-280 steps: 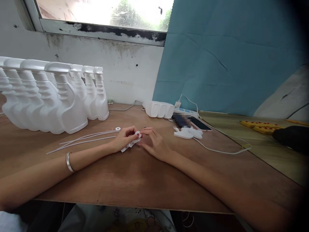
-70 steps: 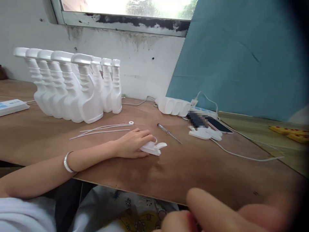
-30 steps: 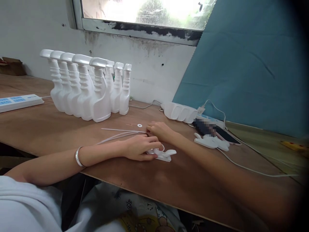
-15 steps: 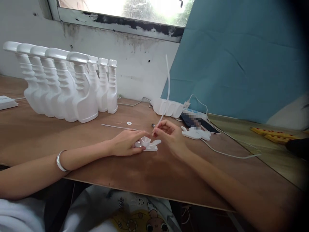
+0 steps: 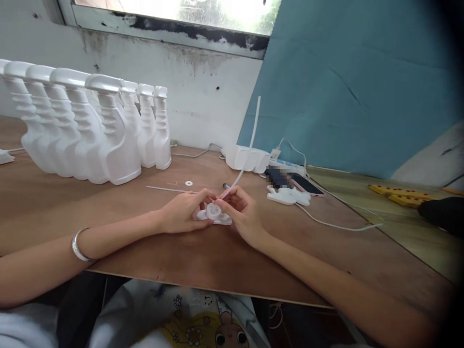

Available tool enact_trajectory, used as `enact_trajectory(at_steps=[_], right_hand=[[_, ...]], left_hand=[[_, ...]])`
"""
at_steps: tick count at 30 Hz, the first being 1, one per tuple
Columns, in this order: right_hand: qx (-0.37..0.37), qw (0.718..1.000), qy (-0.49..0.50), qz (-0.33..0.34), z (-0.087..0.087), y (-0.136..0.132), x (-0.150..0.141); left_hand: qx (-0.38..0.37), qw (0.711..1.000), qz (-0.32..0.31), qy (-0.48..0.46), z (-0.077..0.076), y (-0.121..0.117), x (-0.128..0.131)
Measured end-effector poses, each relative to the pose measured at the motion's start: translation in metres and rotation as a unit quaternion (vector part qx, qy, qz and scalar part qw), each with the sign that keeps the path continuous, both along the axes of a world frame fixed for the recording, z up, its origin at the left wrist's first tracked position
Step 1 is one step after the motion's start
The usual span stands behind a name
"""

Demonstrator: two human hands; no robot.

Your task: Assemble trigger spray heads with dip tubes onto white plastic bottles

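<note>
My left hand (image 5: 183, 212) rests on the brown table (image 5: 203, 256) and holds a white spray-trigger head (image 5: 212, 215) flat against it. My right hand (image 5: 241, 212) pinches the lower end of a thin white dip tube (image 5: 248, 145) between thumb and fingers. The tube rises up and to the right, and its lower tip meets the round opening of the trigger head. Both hands touch the trigger head from either side.
A row of several white spray bottles (image 5: 83, 130) stands at the back left. One more tube (image 5: 166, 189) and a small white washer (image 5: 188, 183) lie behind my hands. A white power strip (image 5: 244, 158), a phone (image 5: 306, 183), two trigger heads (image 5: 288, 195) and a cable (image 5: 337, 224) lie to the right.
My right hand picked a dip tube up from the table and brought its lower end down to the trigger head. The left hand has stayed on the trigger head.
</note>
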State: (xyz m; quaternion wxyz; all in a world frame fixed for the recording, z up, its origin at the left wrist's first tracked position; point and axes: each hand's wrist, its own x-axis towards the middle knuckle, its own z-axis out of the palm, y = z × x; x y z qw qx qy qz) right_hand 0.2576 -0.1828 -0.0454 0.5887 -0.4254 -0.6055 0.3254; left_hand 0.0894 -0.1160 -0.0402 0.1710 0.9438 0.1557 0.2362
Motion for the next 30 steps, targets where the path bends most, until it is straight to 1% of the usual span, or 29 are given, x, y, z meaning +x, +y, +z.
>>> enact_trajectory(at_steps=[6, 12, 20, 30], right_hand=[[0.002, 1.000, 0.016, -0.001, -0.0020, -0.0009, -0.0005], [0.004, 1.000, 0.014, -0.009, -0.0023, -0.0002, -0.0012], [0.025, 0.999, -0.017, -0.021, -0.0010, -0.0027, -0.0026], [0.052, 0.995, -0.067, -0.051, -0.0039, -0.0043, -0.0020]], left_hand=[[0.001, 1.000, 0.000, 0.011, 0.0015, -0.0004, -0.0008], [0.000, 1.000, -0.005, 0.008, -0.0001, 0.0008, -0.0016], [0.000, 1.000, -0.005, 0.013, 0.0015, -0.0007, -0.0019], [0.002, 1.000, -0.008, 0.020, 0.0035, -0.0007, -0.0017]])
